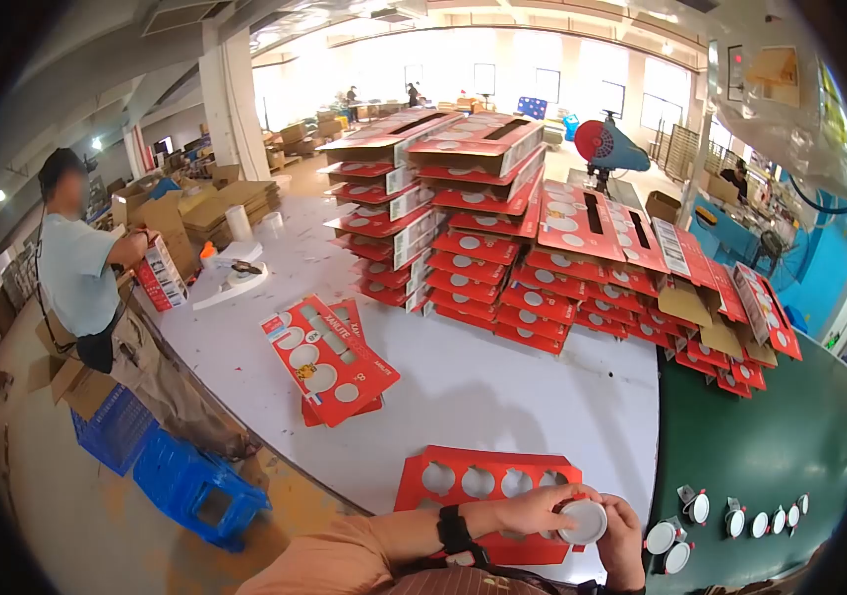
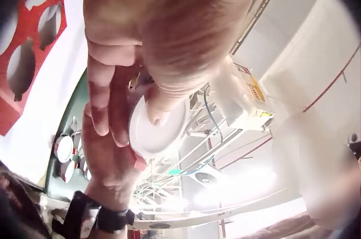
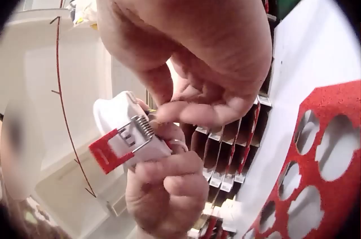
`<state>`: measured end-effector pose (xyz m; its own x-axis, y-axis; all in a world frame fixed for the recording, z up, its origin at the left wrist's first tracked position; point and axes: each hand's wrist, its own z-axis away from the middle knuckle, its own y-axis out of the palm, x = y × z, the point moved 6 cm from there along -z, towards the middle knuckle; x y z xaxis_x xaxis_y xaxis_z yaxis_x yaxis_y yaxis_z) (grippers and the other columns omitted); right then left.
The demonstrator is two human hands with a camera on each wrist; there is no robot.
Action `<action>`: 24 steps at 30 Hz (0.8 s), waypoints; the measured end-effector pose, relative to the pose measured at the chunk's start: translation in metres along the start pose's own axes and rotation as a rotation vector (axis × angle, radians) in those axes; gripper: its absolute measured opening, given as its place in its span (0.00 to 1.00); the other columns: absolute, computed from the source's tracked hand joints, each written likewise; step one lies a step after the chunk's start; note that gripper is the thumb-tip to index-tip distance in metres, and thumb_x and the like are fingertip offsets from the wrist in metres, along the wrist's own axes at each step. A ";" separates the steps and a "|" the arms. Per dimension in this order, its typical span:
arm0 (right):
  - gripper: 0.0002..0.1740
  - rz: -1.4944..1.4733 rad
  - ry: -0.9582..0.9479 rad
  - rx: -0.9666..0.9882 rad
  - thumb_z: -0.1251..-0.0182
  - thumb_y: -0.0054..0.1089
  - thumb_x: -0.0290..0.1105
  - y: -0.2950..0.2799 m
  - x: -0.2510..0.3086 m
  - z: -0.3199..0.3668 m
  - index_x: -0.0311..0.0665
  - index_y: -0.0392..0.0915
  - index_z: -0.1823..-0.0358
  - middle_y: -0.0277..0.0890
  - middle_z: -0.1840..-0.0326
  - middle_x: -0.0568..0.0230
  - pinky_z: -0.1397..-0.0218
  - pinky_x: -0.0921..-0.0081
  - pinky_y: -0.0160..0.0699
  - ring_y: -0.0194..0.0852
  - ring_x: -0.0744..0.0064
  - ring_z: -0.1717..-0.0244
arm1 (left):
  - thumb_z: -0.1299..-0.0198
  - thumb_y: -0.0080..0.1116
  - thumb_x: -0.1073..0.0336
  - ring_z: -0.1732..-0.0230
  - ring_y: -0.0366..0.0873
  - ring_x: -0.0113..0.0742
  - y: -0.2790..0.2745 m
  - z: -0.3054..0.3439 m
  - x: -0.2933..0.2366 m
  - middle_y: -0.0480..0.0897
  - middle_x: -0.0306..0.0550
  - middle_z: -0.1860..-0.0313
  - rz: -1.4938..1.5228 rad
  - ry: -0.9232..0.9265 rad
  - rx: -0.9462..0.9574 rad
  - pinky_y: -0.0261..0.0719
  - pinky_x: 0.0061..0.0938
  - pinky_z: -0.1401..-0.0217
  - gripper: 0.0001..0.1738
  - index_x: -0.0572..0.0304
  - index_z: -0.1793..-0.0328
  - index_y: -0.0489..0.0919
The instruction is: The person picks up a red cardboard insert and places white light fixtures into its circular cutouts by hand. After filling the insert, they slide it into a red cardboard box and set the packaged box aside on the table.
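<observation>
In curled left fingers (image 3: pixel 169 168), white lamp (image 1: pixel 583 522)

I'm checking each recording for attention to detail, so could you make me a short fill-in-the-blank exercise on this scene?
1. The left hand presses its ____ against the white face of the downlight.
2. In the right wrist view, a coiled metal ____ sits beside the downlight's red tab.
3. The other downlights lie on the ____-coloured surface beside the white tabletop.
4. The sheet with cut-outs is coloured ____.

Missing words: thumb; spring; green; red.
</observation>
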<state>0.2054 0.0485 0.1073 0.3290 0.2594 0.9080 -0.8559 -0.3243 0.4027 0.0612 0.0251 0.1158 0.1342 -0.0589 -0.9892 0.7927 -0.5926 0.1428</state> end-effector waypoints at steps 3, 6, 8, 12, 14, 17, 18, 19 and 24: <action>0.14 0.035 -0.054 -0.046 0.35 0.57 0.26 -0.001 0.010 0.010 0.25 0.72 0.51 0.77 0.56 0.57 0.57 0.78 0.76 0.76 0.72 0.58 | 0.36 0.52 0.71 0.65 0.80 0.28 -0.009 0.001 0.001 0.76 0.45 0.52 -0.034 -0.103 -0.103 0.80 0.22 0.67 0.24 0.53 0.34 0.64; 0.15 0.733 -0.123 -0.026 0.39 0.60 0.23 0.001 0.003 0.021 0.26 0.73 0.51 0.78 0.63 0.60 0.61 0.78 0.75 0.74 0.77 0.63 | 0.35 0.52 0.70 0.74 0.80 0.28 -0.005 -0.001 0.008 0.78 0.47 0.55 -0.012 -0.148 -0.200 0.80 0.21 0.75 0.23 0.58 0.35 0.63; 0.15 0.803 -0.148 -0.129 0.38 0.59 0.26 0.003 0.002 0.027 0.27 0.74 0.50 0.77 0.69 0.64 0.65 0.79 0.73 0.72 0.80 0.68 | 0.36 0.53 0.70 0.64 0.82 0.32 -0.004 -0.008 0.036 0.78 0.48 0.53 0.229 -0.109 -0.238 0.84 0.24 0.73 0.22 0.59 0.37 0.64; 0.16 0.695 -0.068 -0.147 0.35 0.58 0.28 -0.006 -0.008 0.029 0.26 0.74 0.49 0.74 0.71 0.65 0.68 0.81 0.70 0.70 0.81 0.71 | 0.34 0.52 0.69 0.58 0.82 0.36 0.002 -0.009 0.049 0.77 0.48 0.51 0.242 -0.226 -0.232 0.85 0.25 0.72 0.21 0.65 0.38 0.63; 0.17 0.712 -0.031 -0.151 0.35 0.58 0.28 -0.018 -0.011 0.022 0.26 0.74 0.48 0.75 0.71 0.64 0.68 0.81 0.71 0.70 0.80 0.71 | 0.34 0.53 0.65 0.55 0.81 0.36 0.001 -0.010 0.050 0.77 0.50 0.52 0.234 -0.363 -0.140 0.85 0.27 0.71 0.24 0.65 0.37 0.61; 0.18 0.668 -0.009 -0.204 0.35 0.58 0.28 -0.041 -0.009 0.012 0.25 0.72 0.46 0.76 0.70 0.63 0.69 0.80 0.72 0.72 0.79 0.72 | 0.36 0.56 0.62 0.56 0.80 0.35 -0.029 -0.004 0.059 0.77 0.49 0.53 0.020 -0.458 -0.235 0.84 0.30 0.69 0.27 0.65 0.37 0.61; 0.18 0.667 -0.022 -0.224 0.35 0.57 0.28 -0.049 -0.009 0.007 0.25 0.72 0.46 0.76 0.71 0.63 0.70 0.80 0.71 0.72 0.79 0.73 | 0.37 0.58 0.58 0.58 0.80 0.35 -0.047 0.001 0.072 0.76 0.47 0.55 0.022 -0.454 -0.422 0.83 0.30 0.67 0.23 0.63 0.43 0.65; 0.19 0.663 -0.032 -0.243 0.34 0.57 0.28 -0.054 -0.008 0.002 0.25 0.72 0.45 0.76 0.72 0.63 0.71 0.80 0.71 0.73 0.79 0.74 | 0.37 0.58 0.58 0.58 0.80 0.35 -0.058 0.002 0.084 0.76 0.47 0.55 0.023 -0.459 -0.415 0.83 0.30 0.67 0.23 0.63 0.43 0.65; 0.15 0.666 0.032 -0.236 0.36 0.58 0.31 -0.048 -0.025 -0.030 0.28 0.73 0.52 0.77 0.75 0.59 0.72 0.76 0.72 0.75 0.73 0.76 | 0.36 0.54 0.61 0.62 0.80 0.35 -0.081 0.011 0.117 0.75 0.41 0.64 0.608 -0.468 -0.657 0.80 0.28 0.67 0.08 0.55 0.60 0.70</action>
<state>0.2263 0.0848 0.0618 -0.3033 0.1018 0.9474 -0.9360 -0.2185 -0.2761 0.0060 0.0579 -0.0115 0.4897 -0.5969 -0.6356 0.8568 0.1945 0.4775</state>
